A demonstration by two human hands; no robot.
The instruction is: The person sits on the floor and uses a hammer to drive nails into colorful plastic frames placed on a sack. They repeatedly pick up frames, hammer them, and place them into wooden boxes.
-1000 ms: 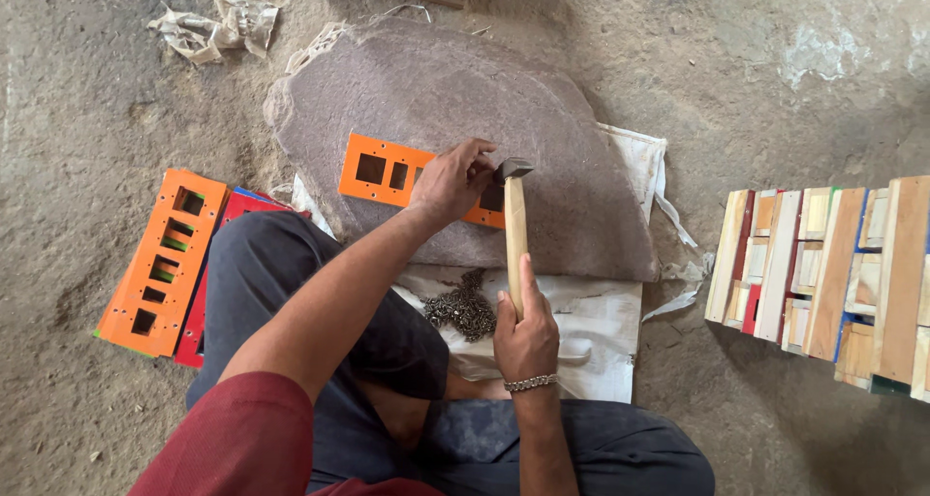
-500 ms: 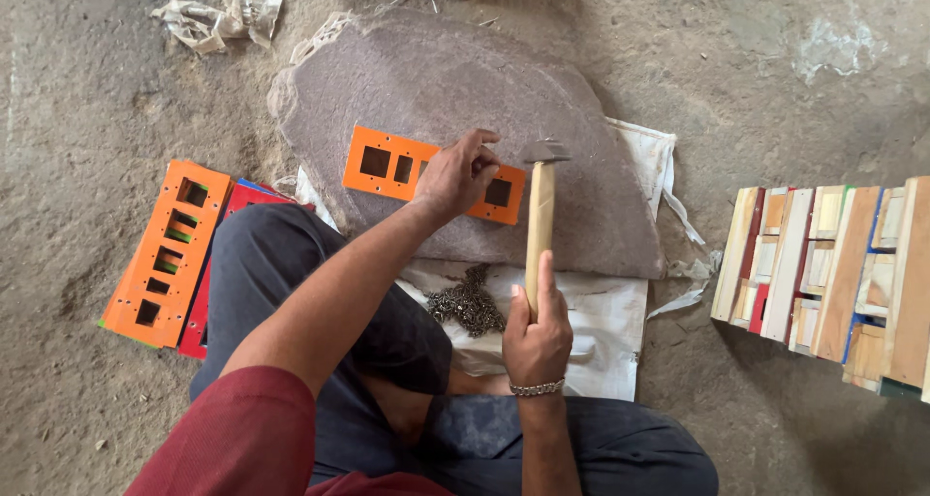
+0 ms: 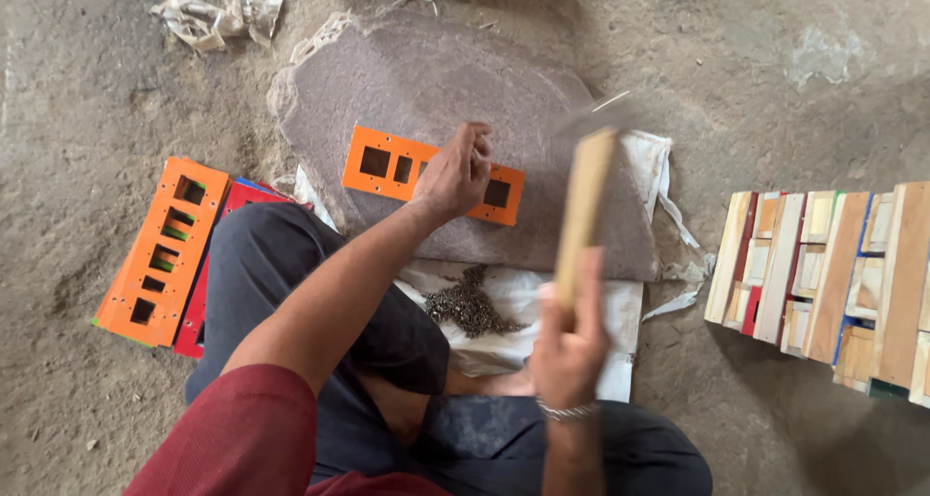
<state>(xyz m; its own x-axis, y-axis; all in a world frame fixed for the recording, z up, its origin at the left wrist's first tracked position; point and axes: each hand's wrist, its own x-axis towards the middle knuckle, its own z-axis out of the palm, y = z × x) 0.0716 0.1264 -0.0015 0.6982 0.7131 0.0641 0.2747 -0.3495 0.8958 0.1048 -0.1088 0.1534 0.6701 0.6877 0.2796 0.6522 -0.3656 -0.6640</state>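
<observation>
My left hand (image 3: 453,174) presses down on an orange rectangular plate (image 3: 387,162) with square cut-outs, which lies flat on a large grey stone slab (image 3: 426,79). My fingertips are pinched together over the plate's middle; whether they hold a nail is too small to tell. My right hand (image 3: 570,341) grips the wooden handle of a hammer (image 3: 581,210), raised and tilted to the right of the plate. The hammer's head is blurred by motion. A small heap of dark nails (image 3: 470,307) lies on a white sack (image 3: 610,302) between my hands.
A stack of orange, red and blue cut-out plates (image 3: 160,249) lies on the ground at my left knee. Several wooden box frames (image 3: 833,273) stand in a row at the right. Crumpled paper (image 3: 223,12) lies at the top left on the dusty concrete floor.
The hammer has swung up and to the right, away from the orange plate where its head rested. My left hand stays on the plate.
</observation>
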